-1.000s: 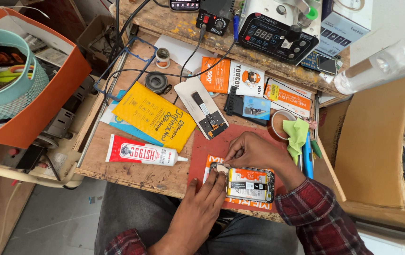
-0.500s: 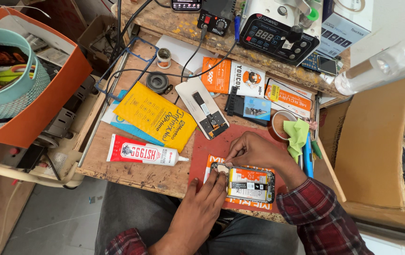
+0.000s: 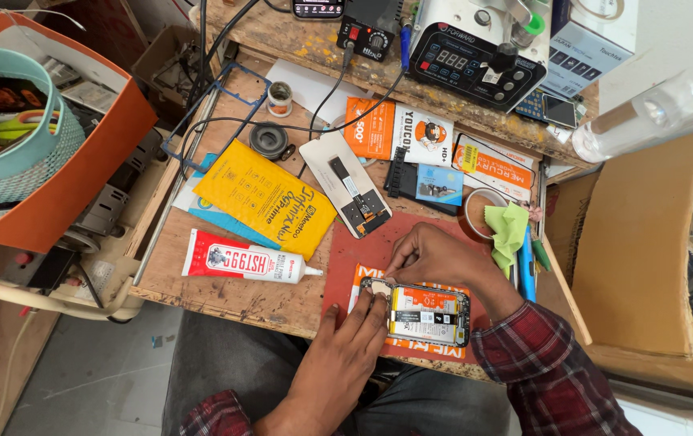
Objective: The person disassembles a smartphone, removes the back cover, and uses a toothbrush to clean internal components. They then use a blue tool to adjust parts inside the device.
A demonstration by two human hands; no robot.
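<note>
An opened phone [image 3: 429, 314] with its back off lies on a red mat [image 3: 363, 250] at the near edge of the wooden bench, its battery showing. My left hand [image 3: 345, 349] comes up from below, and its fingertips press on the phone's left end. My right hand [image 3: 437, 257], in a red plaid sleeve, rests above the phone with its fingers bent down to the phone's top left corner. Whether those fingers pinch a small part is hidden. A detached phone screen panel [image 3: 354, 194] lies face down just beyond the mat.
A glue tube [image 3: 243, 263] lies left of the mat, a yellow packet [image 3: 266, 200] behind it. Orange and white packets [image 3: 411, 137], a cup with green cloth [image 3: 501, 224], a blue tool [image 3: 526, 266] and a heating station [image 3: 476, 60] stand behind. An orange bin [image 3: 80, 173] holds a teal basket [image 3: 15, 161].
Both hands stay at the phone's left end with only slight finger shifts. The phone and the bench items have not moved.
</note>
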